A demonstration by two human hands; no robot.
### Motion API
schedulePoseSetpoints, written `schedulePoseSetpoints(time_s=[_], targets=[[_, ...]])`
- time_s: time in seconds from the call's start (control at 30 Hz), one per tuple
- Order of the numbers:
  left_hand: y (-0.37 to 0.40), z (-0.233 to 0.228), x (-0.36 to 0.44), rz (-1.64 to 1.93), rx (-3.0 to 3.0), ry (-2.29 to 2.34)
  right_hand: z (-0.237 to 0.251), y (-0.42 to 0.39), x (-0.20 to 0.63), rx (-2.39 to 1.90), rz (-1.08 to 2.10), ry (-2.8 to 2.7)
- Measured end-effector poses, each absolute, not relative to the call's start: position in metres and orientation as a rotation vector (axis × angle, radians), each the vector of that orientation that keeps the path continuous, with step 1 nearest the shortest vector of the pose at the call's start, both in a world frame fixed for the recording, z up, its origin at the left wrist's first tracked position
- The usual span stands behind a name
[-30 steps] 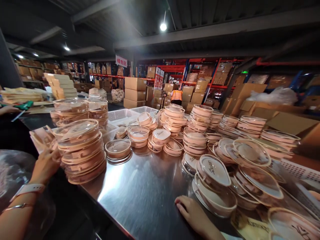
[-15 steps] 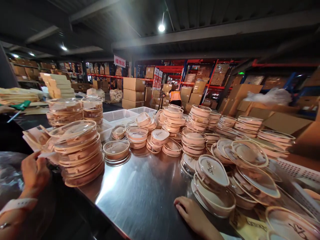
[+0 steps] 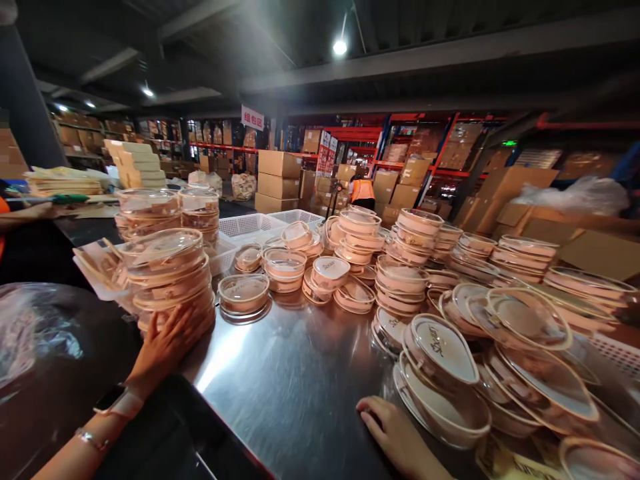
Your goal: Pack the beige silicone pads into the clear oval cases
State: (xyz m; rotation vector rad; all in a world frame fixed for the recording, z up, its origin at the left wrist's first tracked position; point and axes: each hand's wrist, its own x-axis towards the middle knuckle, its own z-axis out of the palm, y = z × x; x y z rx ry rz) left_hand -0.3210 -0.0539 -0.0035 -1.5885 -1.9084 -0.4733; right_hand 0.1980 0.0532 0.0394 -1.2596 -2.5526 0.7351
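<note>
My left hand [image 3: 167, 337] lies with fingers spread against the lower front of a tall stack of pinkish oval boxes with clear lids [image 3: 167, 277], at the near left of the metal table. On the wrist are a watch and a bracelet. Resting low on the bare tabletop [image 3: 295, 373], my right hand [image 3: 393, 427] has its fingers loosely extended and holds nothing. Close beside it leans an oval box with a white lettered lid [image 3: 440, 350], on top of a wider oval box [image 3: 445, 407].
Many similar boxes [image 3: 403, 280] are piled across the back and right. White perforated baskets [image 3: 250, 227] stand behind. Far left, another person's hand [image 3: 33, 215] is near a green-handled tool [image 3: 70, 199]. Clear plastic [image 3: 40, 333] sits at lower left. A person in an orange vest [image 3: 362, 190] is farther back.
My left hand has moved right and down, from the stack's left side beside a loose piece onto its lower front. The view has shifted slightly; my right hand stays on the table.
</note>
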Motion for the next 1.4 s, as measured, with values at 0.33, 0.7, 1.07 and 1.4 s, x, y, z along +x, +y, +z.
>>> schedulePoseSetpoints(time_s=[0.33,0.7,1.07,1.4], targets=[[-0.046,-0.01,-0.336,-0.469,-1.579,-1.944,0.036,0.057,0.199,-1.267,0.743,-2.571],[-0.052,0.143,-0.357,-0.944,-1.099,-1.946,0.038,0.055,0.198,-1.25,0.73,-2.584],[-0.054,0.158,-0.401,-1.016,-1.284,-1.919,0.045,0.05,0.197,-1.237,0.695,-2.595],[-0.06,0.174,-0.377,-1.101,-1.152,-1.917,0.05,0.046,0.196,-1.263,0.675,-2.597]])
